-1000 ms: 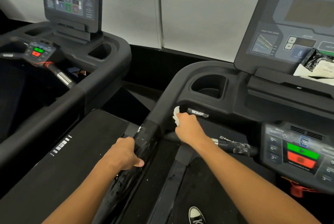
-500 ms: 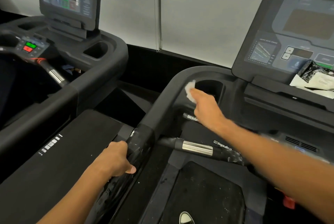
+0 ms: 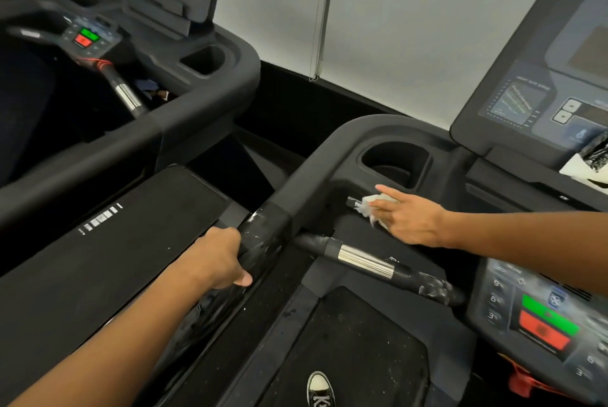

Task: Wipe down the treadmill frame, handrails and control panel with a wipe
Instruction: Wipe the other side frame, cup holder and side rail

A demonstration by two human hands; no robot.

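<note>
While left hand [image 3: 219,258] grips glossy handrail [image 3: 263,235], right hand [image 3: 408,219], flat-fingered on crumpled white wipe [image 3: 370,204].

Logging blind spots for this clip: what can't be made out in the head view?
- White crumpled wipe: mostly covered by the right hand.
- Small frame label: text hidden by the wipe.
- Black-and-white packet on the console ledge: cut by the right edge.
- Lower control panel: key markings motion-blurred.
- Left hand fingers: wrapped behind the glossy black side handrail.
</note>
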